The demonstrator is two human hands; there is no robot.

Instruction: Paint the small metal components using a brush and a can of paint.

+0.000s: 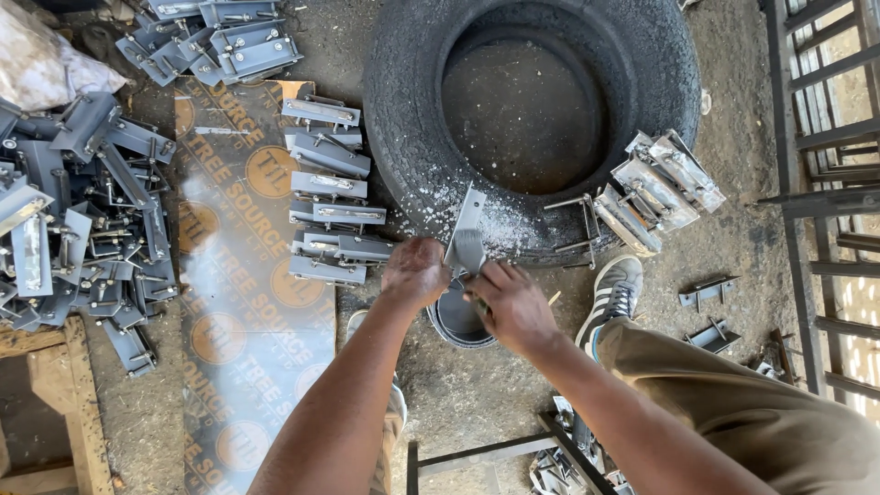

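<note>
Both hands meet low at centre, just near of a big worn tyre [541, 101] lying flat on the dirt; the left hand [414, 272] is closed around the lower end of a grey metal bracket [468, 220] that stands tilted against the tyre's near rim; the right hand [513, 302] is closed on a paintbrush [469, 249], its bristles laid on the bracket's face; directly below the hands sits a small round paint tin [456, 321], dark inside, on the ground; pale flecks and smears mark the tyre rubber just around the bracket. To the left, a row of painted brackets [332, 197] in blue-grey lies spread out on a printed board [243, 302]; more of the same colour are heaped at far left [82, 211] and at the far edge [215, 41]. To the right, a leaning stack of bare, shiny brackets [655, 188] rests against the tyre's right side, and a couple of loose pieces [706, 312] lie on the dirt beyond a striped trainer [612, 293]; further metal parts [573, 458] show at the near edge, partly hidden by the arm. Judging by the counts, the coating looks well past halfway: the coated pieces far outnumber the bare ones, one is under the brush, and the stack on the right plus a few strays appear left to do. A metal gate [830, 183] runs along the right edge.
</note>
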